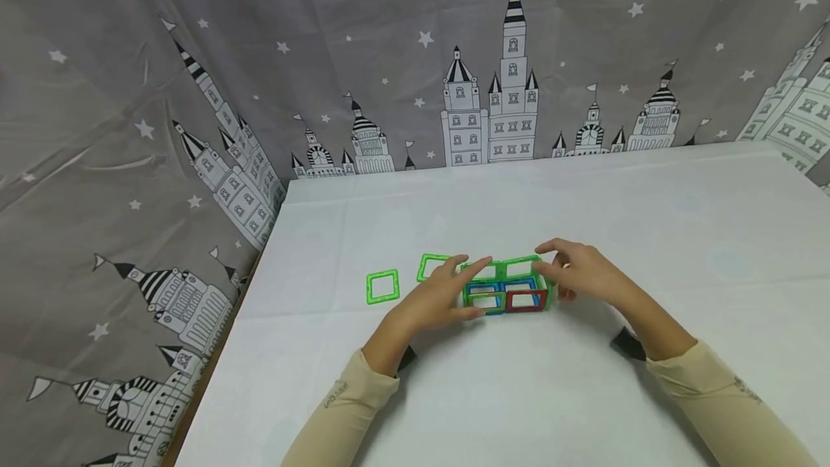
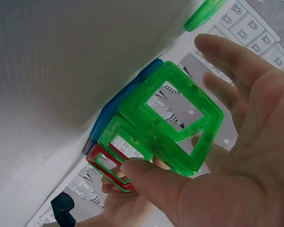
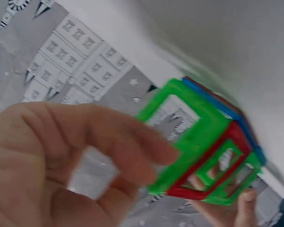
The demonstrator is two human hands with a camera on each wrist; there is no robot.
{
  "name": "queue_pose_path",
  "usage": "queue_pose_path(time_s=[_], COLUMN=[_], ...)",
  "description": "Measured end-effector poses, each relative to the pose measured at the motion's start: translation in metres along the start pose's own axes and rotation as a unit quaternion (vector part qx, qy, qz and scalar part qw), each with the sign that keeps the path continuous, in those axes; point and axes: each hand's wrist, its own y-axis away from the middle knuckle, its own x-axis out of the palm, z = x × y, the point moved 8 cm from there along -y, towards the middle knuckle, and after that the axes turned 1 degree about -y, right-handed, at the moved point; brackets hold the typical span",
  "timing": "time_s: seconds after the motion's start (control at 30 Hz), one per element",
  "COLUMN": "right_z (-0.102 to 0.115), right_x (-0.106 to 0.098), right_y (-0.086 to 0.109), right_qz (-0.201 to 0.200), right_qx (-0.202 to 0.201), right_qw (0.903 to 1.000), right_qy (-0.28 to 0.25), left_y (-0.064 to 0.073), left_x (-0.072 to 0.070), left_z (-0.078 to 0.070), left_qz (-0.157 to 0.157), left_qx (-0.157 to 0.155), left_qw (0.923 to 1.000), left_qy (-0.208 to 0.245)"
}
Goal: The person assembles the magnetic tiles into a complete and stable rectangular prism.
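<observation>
A box of magnetic tile frames [image 1: 506,287] stands on the white table, with green walls, a red front square and blue squares at its base. My left hand [image 1: 437,298] is spread at its left end. The left wrist view shows the thumb [image 2: 156,182] near the front wall, with the other fingers behind the green end square [image 2: 175,113]; contact is unclear. At the right end is my right hand [image 1: 580,272], its fingers loosely bent. In the right wrist view its fingertips [image 3: 156,156] are close to the green end wall [image 3: 213,120], holding nothing visible.
A loose green square tile [image 1: 382,287] lies flat left of the box. Another green tile [image 1: 428,265] lies behind the left hand, partly covered by it. A grey curtain [image 1: 389,56] printed with castles hangs behind and left of the white table [image 1: 519,395].
</observation>
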Motion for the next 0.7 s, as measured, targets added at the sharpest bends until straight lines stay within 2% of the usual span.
queue_pose_path(time_s=[0.17,0.3,0.4,0.7], right_z=[-0.01,-0.021,-0.022,-0.011], right_x=[-0.004,-0.001,0.004,0.014], right_y=[0.002,0.003,0.003,-0.002], right_qz=[0.064,0.096,0.1,0.092], right_qx=[-0.02,-0.035,-0.042,-0.074], right_qw=[0.9966,0.9946,0.9939,0.992], right_qy=[-0.047,-0.017,0.018,0.046], left_y=[0.001,0.001,0.0,0.0], left_x=[0.0,0.001,0.001,0.002], left_z=[-0.001,-0.001,0.0,0.0], left_qz=[0.0,0.01,0.014,0.019], left_qx=[0.004,0.006,0.009,0.007], left_qw=[0.9999,0.9998,0.9997,0.9996], left_qy=[0.01,0.015,0.019,0.021])
